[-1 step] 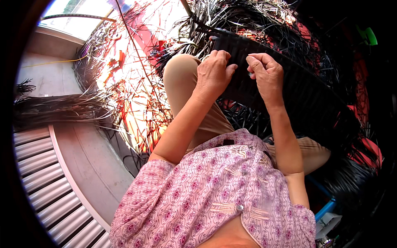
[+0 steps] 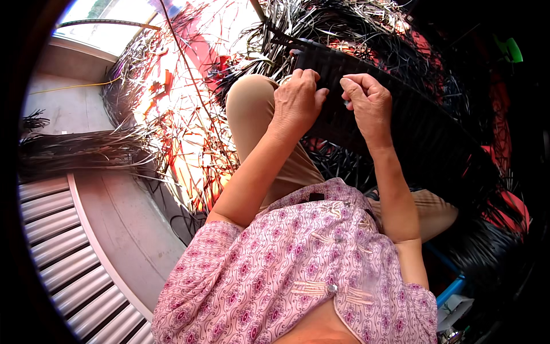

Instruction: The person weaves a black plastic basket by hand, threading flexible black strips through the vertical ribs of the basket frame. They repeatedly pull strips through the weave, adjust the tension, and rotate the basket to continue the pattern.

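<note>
Nothing has moved since the earlier frame: my hands sit on the mat exactly where they were. My left hand [image 2: 298, 100] is curled with its fingertips pinching at the near edge of the black woven mat [image 2: 412, 126], and my right hand [image 2: 369, 103] is just beside it, thumb and forefinger nipped together on a strand at the same edge. Both are closed on the weave; which single strand each holds is too fine to tell.

The mat lies across my lap, over my raised left knee [image 2: 252, 109]. Its long axis runs from far left, by my hands, down to near right, where it dips into shadow. The worked edge faces me.

To do this well, I judge I should keep the left hand pressing the finished rows flat while the right draws its strand snug along the edge, pulling in line with the weave and not across it, so the row stays tight and even.

Around me, loose black and red strips [image 2: 189, 103] are strewn on the floor to the left and far side, with a bundle of dark strips [image 2: 74, 152] lying at left. A ribbed metal shutter [image 2: 63, 246] shows at near left.
</note>
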Demonstrator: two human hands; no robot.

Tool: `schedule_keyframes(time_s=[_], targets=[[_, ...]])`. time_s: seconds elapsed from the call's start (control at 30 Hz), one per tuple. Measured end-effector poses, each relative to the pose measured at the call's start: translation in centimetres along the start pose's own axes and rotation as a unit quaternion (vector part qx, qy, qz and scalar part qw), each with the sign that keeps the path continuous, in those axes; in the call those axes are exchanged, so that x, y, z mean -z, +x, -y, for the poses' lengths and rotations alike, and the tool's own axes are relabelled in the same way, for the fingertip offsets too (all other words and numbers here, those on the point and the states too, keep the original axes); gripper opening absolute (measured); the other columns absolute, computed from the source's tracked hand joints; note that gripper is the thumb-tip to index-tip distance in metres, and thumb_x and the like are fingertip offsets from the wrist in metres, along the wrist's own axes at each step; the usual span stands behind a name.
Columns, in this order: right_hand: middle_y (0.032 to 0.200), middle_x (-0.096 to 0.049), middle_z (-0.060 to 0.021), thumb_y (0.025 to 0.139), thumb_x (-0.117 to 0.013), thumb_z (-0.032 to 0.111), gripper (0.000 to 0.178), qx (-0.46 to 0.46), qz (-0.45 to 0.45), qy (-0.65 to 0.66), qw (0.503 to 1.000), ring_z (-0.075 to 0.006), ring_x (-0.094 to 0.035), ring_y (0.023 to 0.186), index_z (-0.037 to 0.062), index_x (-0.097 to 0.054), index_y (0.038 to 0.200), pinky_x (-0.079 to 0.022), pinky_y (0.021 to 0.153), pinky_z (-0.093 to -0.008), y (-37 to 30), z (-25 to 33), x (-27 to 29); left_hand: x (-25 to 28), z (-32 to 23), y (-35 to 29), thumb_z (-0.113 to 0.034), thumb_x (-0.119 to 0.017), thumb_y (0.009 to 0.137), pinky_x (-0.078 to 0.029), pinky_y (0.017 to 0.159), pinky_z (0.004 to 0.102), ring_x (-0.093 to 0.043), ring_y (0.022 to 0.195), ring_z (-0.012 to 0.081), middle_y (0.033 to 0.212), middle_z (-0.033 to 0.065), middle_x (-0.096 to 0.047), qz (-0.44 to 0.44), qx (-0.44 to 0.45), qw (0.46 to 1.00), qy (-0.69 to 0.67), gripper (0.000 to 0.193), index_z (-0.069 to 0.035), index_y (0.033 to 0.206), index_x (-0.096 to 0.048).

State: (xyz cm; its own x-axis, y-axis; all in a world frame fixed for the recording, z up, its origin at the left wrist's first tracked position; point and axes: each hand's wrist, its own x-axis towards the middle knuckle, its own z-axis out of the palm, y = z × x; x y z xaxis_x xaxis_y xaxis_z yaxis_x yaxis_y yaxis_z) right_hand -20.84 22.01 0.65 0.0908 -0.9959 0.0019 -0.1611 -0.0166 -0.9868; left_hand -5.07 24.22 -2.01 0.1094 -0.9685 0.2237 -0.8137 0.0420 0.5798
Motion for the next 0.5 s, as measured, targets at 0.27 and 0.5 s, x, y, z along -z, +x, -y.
schedule_keyframes(time_s=[0.27, 0.5], targets=[[0.083, -0.071, -0.0205, 0.088, -0.069, 0.015, 0.015, 0.088, 0.003, -0.190, 0.978, -0.0328, -0.072, 0.075, 0.0001, -0.072, 0.090, -0.056, 0.071, -0.0396, 0.3, -0.8, -0.9, 0.3, 1.0, 0.7, -0.019, -0.068, 0.086, -0.053, 0.087, 0.0425, -0.069, 0.095, 0.0357, 0.097, 0.0190, -0.072, 0.017, 0.002, 0.997, -0.081, 0.026, 0.001, 0.102, -0.068], [0.079, -0.071, -0.0183, 0.090, -0.066, 0.018, 0.016, 0.110, 0.025, -0.341, 0.933, -0.0374, -0.070, 0.076, 0.0044, -0.072, 0.085, -0.056, 0.072, -0.0441, 0.7, -1.0, -1.8, 0.0, 1.5, 0.5, -0.017, -0.066, 0.086, -0.052, 0.087, 0.0450, -0.067, 0.095, 0.0376, 0.095, 0.0198, -0.070, 0.000, -0.013, 0.992, -0.122, 0.021, 0.000, 0.099, -0.068]])
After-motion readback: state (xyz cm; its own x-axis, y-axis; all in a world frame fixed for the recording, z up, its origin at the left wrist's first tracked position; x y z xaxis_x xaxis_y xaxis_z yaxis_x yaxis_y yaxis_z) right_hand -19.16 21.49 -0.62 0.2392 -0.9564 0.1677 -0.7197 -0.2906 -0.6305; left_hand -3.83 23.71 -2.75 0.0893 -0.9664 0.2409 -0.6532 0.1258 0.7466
